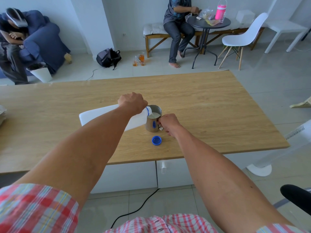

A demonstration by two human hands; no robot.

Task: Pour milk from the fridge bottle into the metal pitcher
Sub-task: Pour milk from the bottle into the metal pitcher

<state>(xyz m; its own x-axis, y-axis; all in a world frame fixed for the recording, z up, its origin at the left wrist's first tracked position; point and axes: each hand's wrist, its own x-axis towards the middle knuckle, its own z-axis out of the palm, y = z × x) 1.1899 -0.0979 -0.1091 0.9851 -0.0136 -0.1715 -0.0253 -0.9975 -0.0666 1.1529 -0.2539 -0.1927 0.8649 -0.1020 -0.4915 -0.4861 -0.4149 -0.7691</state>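
A white plastic milk bottle (99, 115) lies tipped almost flat above the wooden table (210, 101), its blue-ringed mouth over the rim of the metal pitcher (154, 126). My left hand (133, 103) grips the bottle near its neck. White milk shows inside the pitcher, which stands upright mid-table. My right hand (167, 123) holds the pitcher's handle on its right side. The bottle's blue cap (156, 140) rests upside down on the table just in front of the pitcher.
Beyond the table's far edge, one person sits in a blue armchair (42, 41) and another on a bench by a round black table (208, 24). A white chair (242, 37), backpack (108, 58) and white bin (41, 73) stand on the floor. A black cable (134, 211) runs below.
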